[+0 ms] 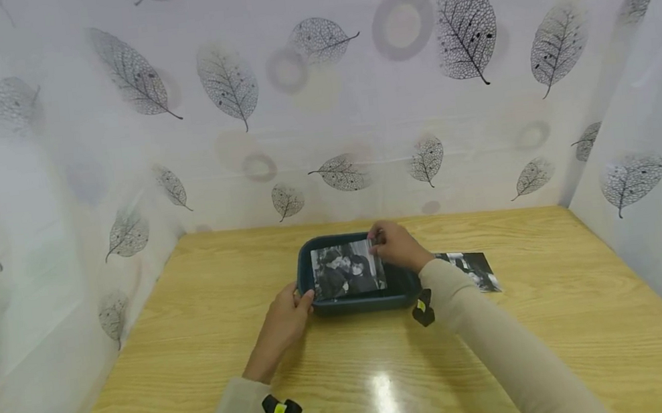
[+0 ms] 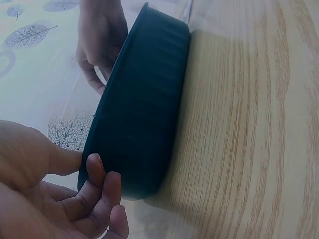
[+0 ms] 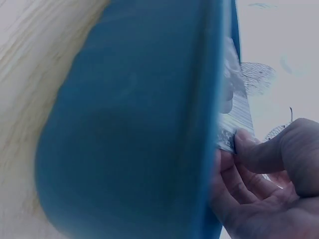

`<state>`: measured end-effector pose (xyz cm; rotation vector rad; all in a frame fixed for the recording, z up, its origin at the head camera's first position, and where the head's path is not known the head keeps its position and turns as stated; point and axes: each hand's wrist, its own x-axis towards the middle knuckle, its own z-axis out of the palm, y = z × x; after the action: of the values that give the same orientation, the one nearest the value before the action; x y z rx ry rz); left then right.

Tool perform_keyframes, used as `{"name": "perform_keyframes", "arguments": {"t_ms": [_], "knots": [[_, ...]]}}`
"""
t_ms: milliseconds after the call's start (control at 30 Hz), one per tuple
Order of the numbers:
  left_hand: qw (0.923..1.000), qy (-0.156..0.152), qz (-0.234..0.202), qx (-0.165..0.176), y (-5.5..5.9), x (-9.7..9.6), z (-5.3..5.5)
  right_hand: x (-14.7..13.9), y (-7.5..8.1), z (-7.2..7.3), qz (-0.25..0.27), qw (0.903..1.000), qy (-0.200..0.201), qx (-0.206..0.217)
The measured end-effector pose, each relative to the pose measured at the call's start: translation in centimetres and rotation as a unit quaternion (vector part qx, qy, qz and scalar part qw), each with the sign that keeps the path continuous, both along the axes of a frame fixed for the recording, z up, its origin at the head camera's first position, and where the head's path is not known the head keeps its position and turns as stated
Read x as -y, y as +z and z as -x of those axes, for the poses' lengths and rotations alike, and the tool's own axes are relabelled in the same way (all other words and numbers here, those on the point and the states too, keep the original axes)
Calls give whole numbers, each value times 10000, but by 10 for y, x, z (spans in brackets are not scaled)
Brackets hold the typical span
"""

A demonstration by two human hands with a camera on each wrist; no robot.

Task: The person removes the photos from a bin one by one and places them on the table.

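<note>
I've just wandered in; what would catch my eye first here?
Probably the black-and-white photo at the opening of the dark teal tray, its right side pinched by the right hand. The left hand grips the tray's left end, and another print lies on the table to its right. Behind, large skeleton leaves pattern a pale backdrop.

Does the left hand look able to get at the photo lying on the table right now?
Probably not: the left hand grips the tray at its left end, and both tray and right arm lie between it and that photo.
</note>
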<state>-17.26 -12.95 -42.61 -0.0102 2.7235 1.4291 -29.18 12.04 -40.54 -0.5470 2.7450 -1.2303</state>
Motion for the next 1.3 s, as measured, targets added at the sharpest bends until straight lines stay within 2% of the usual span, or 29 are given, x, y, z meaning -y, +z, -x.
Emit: {"name": "perform_keyframes", "arguments": {"t_ms": [167, 267, 567, 867, 1100, 1300], "knots": [[10000, -20, 42, -17, 0, -1, 0, -3, 8, -1, 553, 9976, -146, 379], [10000, -29, 15, -1, 1, -1, 0, -7, 15, 0, 722, 9962, -158, 459], [10000, -2, -28, 47, 0, -3, 0, -32, 40, 1, 568, 9974, -233, 368], [10000, 40, 46, -46, 1, -2, -1, -81, 59, 2, 508, 9965, -422, 513], [9999, 72, 84, -8, 1, -3, 0, -123, 68, -6, 381, 9964, -610, 451], [9999, 83, 126, 78, 1, -2, -1, -165, 69, -12, 158, 9952, -880, 404]]}}
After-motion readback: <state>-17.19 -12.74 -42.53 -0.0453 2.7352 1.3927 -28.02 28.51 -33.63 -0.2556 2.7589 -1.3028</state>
